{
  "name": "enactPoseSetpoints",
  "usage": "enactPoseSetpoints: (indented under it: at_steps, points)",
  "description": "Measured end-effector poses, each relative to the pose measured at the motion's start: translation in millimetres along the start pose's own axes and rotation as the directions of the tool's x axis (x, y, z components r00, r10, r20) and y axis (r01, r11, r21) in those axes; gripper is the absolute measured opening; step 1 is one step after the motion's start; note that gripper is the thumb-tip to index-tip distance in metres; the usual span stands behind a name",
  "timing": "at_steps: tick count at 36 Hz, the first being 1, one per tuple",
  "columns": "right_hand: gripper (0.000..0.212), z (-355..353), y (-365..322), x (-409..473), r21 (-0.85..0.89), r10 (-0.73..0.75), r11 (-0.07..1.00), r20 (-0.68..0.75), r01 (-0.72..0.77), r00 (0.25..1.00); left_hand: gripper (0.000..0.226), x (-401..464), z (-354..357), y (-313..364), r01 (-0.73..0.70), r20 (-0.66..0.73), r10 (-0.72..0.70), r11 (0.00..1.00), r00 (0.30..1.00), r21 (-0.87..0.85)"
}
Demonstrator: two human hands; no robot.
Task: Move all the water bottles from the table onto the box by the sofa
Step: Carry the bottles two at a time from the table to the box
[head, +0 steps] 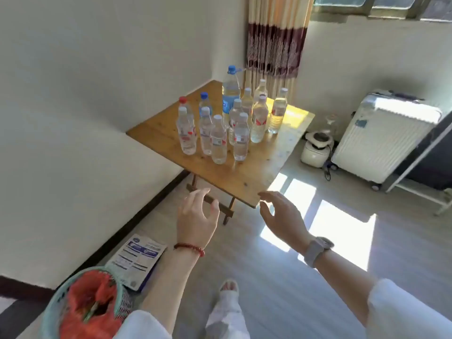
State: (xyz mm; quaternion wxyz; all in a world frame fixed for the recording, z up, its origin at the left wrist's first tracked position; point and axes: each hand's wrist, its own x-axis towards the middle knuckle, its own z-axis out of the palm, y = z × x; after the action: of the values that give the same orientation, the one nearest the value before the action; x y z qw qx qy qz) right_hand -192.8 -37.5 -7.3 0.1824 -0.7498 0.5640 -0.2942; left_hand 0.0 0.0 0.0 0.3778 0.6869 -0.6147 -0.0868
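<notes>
Several clear water bottles (218, 140) stand upright in a cluster on a small wooden table (247, 177) against the wall. A tall bottle with a blue cap and blue label (230, 94) rises at the back; one at the left has a red cap (183, 100). My left hand (197, 218) and my right hand (281, 216) are stretched forward, below the table's near corner, fingers apart and empty. Neither touches a bottle. The box and the sofa are out of view.
A white suitcase (381, 140) and a white rice cooker (316, 149) stand on the floor right of the table. A green basket with a red bag (90, 304) and a flat printed packet (137, 260) lie at lower left. A curtain (274, 45) hangs behind the table.
</notes>
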Motion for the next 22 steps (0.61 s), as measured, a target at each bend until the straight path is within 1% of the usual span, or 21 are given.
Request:
enactPoseSetpoints:
  at_steps: [3,5,8,11,14,17,19,22]
  points:
    - [0.023,30.7,21.0,32.7,0.079,0.102,0.992,-0.001,-0.102,0.995,0.035,26.8,34.6,-32.1,0.081,0.038,-0.081,0.997,0.996,0.005]
    - [0.024,48.2,31.4,63.3,0.149,0.212,0.966,0.013,-0.212,0.977,0.039,52.6,57.1,-51.4,0.143,0.084,-0.144,0.990,0.986,0.014]
    - [0.028,67.7,42.1,119.7,0.223,0.351,0.912,0.016,-0.345,0.936,0.046,105.6,86.2,-70.5,0.171,0.121,-0.170,0.985,0.978,-0.005]
    - [0.039,84.5,51.9,173.2,0.243,0.465,0.847,0.091,-0.472,0.881,0.057,160.2,108.8,-83.4,0.213,0.139,-0.210,0.977,0.968,-0.006]
    - [0.054,94.8,65.9,225.1,0.208,0.484,0.840,0.131,-0.501,0.865,0.069,213.8,131.0,-92.1,0.240,0.151,-0.235,0.971,0.960,-0.017]
    - [0.072,104.1,80.9,266.9,0.200,0.485,0.839,0.146,-0.506,0.862,0.081,248.1,154.2,-97.9,0.265,0.189,-0.261,0.964,0.947,0.007]
    - [0.084,111.3,89.5,287.5,0.213,0.485,0.835,0.153,-0.508,0.861,0.088,261.0,169.7,-99.6,0.274,0.199,-0.270,0.962,0.942,0.008]
    - [0.096,123.2,98.3,309.9,0.286,0.474,0.816,0.167,-0.503,0.864,0.094,277.0,191.2,-101.2,0.243,0.159,-0.236,0.970,0.959,-0.025]
